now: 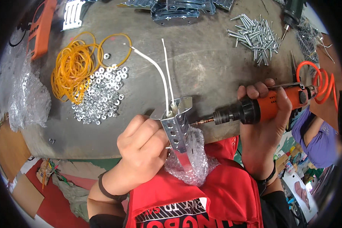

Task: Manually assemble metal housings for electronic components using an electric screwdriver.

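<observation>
My left hand (pixel 142 142) is closed at the left side of a shiny metal bracket (pixel 175 131) with slots in its face, and its fingertips are partly hidden. Two white wires (pixel 162 74) rise out of the bracket's top. Around its lower part hangs clear bubble wrap (pixel 197 161), over my red apron. An orange and black air screwdriver (pixel 250 111) lies level in my right hand (pixel 263 136), fingers wrapped round its body. Its copper-coloured bit points left and meets the bracket's right side; whether it sits in a screw I cannot tell.
Left on the grey table (pixel 148 98) lie yellow rubber bands (pixel 70 70) and a pile of nuts (pixel 98 95). Long screws (pixel 256 38) are heaped at the far right, near a dark screwdriver (pixel 292 13). Metal brackets (pixel 176 15) stand at the back. A coiled orange hose (pixel 321 76) trails right.
</observation>
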Demonstrator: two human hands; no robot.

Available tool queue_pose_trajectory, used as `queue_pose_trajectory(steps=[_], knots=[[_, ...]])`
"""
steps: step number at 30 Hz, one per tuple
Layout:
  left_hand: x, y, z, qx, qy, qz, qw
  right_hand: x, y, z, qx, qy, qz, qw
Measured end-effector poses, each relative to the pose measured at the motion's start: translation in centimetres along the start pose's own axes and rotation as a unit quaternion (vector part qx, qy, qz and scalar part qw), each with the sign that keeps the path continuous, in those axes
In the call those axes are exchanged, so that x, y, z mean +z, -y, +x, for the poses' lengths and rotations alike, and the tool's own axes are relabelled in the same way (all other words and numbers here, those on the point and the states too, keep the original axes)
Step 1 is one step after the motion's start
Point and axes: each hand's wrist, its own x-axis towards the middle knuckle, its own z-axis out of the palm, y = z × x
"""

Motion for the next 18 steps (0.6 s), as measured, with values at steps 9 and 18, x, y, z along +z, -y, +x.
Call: queue_pose_trajectory(steps=[9, 18], knots=[[0.06, 0.17, -0.13, 0.006, -0.013, 0.011, 1.000, -0.80, -0.05, 0.27, 0.013, 0.029, -0.007, 0.999], [-0.56, -0.16, -0.18, 0.005, -0.015, 0.027, 1.000, -0.61, -0.35, 0.85, -0.033, 0.021, -0.049, 0.998]])
